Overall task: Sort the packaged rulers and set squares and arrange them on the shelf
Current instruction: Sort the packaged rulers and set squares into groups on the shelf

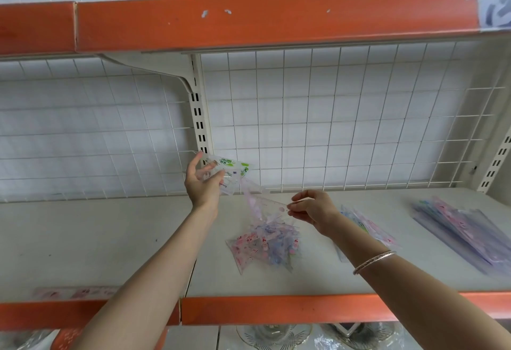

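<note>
Set squares (262, 244) mid-sorting: left hand (200, 183) grips a green packet (232, 165), right hand (312, 208) pinches a pink packet (265, 203); next, pile by kind.

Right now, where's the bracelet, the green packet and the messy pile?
bracelet (374, 262), head view, middle of the band.
green packet (233, 165), head view, its printed top.
messy pile (260, 244), head view, front pink packet.

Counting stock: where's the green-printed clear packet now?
Head view, left of centre: the green-printed clear packet is held by the left hand, up-left of the pile of packets.
</note>
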Demonstrator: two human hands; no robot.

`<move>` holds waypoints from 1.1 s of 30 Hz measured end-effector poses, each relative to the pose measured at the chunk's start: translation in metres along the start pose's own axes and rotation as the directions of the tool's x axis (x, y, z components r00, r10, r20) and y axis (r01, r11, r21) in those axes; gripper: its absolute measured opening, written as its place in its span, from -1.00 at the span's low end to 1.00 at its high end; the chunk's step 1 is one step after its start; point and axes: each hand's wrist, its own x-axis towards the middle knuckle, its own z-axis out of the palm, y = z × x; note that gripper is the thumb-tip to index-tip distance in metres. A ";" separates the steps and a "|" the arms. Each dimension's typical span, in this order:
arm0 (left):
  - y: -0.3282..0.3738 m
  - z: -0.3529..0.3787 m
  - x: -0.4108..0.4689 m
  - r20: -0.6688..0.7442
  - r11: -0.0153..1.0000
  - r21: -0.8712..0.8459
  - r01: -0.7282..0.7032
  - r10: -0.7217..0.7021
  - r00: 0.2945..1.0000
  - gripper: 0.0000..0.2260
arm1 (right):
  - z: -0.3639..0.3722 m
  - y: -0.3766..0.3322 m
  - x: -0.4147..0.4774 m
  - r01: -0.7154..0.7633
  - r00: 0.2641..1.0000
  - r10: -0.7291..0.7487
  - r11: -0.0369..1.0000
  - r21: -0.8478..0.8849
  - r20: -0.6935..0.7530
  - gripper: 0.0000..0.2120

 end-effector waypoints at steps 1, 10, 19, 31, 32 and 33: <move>-0.001 0.000 -0.001 0.011 1.000 0.005 0.019 -0.020 1.000 -0.43 | 0.000 0.001 0.000 -0.004 1.000 0.004 1.000 0.014 0.009 -0.81; -0.013 0.007 -0.012 0.000 0.993 -0.012 0.121 -0.121 0.993 -0.41 | 0.000 0.000 -0.006 -0.062 0.997 0.052 0.985 0.162 0.064 -0.82; -0.021 0.021 -0.025 0.016 0.989 -0.037 0.143 -0.142 0.990 -0.43 | 0.005 0.003 -0.013 -0.067 0.973 0.034 0.988 0.142 0.230 -0.56; -0.017 0.021 -0.022 -0.020 0.995 -0.017 0.100 -0.100 0.995 -0.44 | -0.003 0.007 -0.013 0.088 0.980 -0.076 0.995 -0.056 0.182 -0.63; -0.016 0.019 -0.021 -0.024 0.996 -0.011 0.093 -0.093 0.995 -0.44 | -0.004 0.008 -0.012 0.099 0.981 -0.086 0.992 -0.073 0.172 -0.62; -0.015 0.018 -0.019 -0.026 0.996 -0.004 0.089 -0.089 0.996 -0.44 | -0.006 0.009 -0.011 0.106 0.982 -0.090 0.991 -0.088 0.169 -0.62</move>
